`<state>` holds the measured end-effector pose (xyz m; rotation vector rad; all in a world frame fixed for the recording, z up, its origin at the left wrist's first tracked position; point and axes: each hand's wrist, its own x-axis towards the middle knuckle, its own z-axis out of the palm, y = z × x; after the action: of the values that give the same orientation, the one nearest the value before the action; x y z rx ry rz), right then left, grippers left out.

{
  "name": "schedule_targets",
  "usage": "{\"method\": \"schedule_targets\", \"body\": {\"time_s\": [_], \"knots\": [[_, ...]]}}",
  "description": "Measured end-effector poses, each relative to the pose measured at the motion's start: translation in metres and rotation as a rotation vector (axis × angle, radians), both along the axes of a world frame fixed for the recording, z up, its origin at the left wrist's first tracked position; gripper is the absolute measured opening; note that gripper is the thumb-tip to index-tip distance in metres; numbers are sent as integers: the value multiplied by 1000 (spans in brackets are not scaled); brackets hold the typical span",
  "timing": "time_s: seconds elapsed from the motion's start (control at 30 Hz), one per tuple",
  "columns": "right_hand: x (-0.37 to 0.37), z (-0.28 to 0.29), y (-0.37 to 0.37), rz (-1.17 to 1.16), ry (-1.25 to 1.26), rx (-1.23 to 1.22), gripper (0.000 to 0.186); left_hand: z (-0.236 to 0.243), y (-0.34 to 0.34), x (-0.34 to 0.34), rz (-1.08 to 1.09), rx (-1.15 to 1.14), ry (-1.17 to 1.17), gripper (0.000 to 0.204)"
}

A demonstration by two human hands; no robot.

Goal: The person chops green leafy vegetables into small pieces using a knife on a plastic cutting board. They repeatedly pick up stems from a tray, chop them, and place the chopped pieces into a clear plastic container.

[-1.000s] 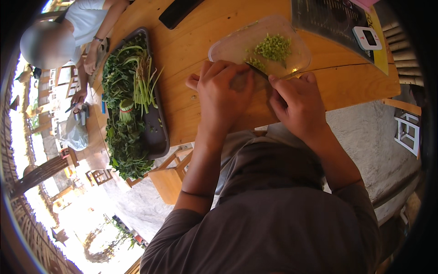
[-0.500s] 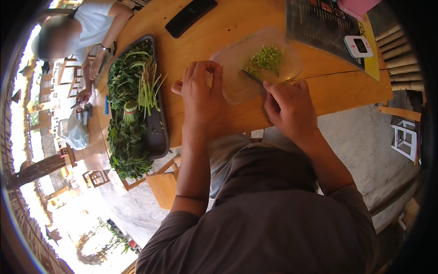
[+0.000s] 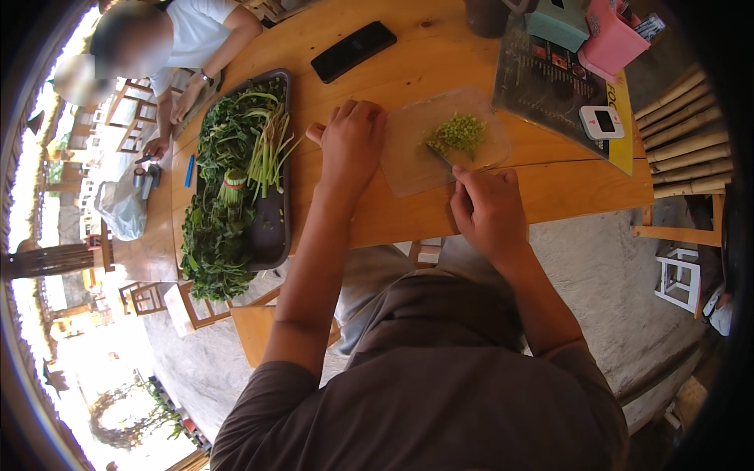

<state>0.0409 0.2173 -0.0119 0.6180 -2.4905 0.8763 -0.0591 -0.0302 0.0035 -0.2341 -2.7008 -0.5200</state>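
- Right hand (image 3: 490, 206) gripped a knife (image 3: 443, 158), its blade by the chopped green stems (image 3: 461, 132) on the translucent cutting board (image 3: 407, 163).
- Left hand (image 3: 350, 145) curled beside the board; whether it held anything was unclear.

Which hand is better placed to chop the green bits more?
Probably the right hand: it holds the knife by the green bits. The left hand is beside the board.

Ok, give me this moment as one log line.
left hand: beside cutting board | right hand: gripping knife at chopped greens | dark tray: leafy greens, left of board
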Motion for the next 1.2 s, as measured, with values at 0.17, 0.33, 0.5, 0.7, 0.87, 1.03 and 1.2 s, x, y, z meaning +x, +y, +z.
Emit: {"method": "schedule_targets", "body": {"time_s": [0.17, 0.33, 0.5, 0.7, 0.87, 1.03, 1.2], "knots": [[-2, 6, -1, 8, 20, -23, 24, 4, -1, 8, -9, 55, 52, 10], [-3, -4, 1, 9, 51, -22, 25, 6, -7, 13, 75, 105, 149, 5], [-4, -3, -1, 31, 92, -63, 24, 19, -26, 47, 211, 104, 128, 6], [-3, -1, 4, 99, 55, -47, 24, 23, -89, 80, 464, -33, 162, 15], [-1, 2, 6, 151, 38, -42, 25, 38, -100, 72, 426, -276, 126, 22], [-4, 3, 8, 185, 75, -28, 25, 42, -106, 65, 397, -326, -37, 17], [-1, 8, 7, 167, 1, -30, 24, 43, -105, 62, 379, -234, -12, 10]]}}
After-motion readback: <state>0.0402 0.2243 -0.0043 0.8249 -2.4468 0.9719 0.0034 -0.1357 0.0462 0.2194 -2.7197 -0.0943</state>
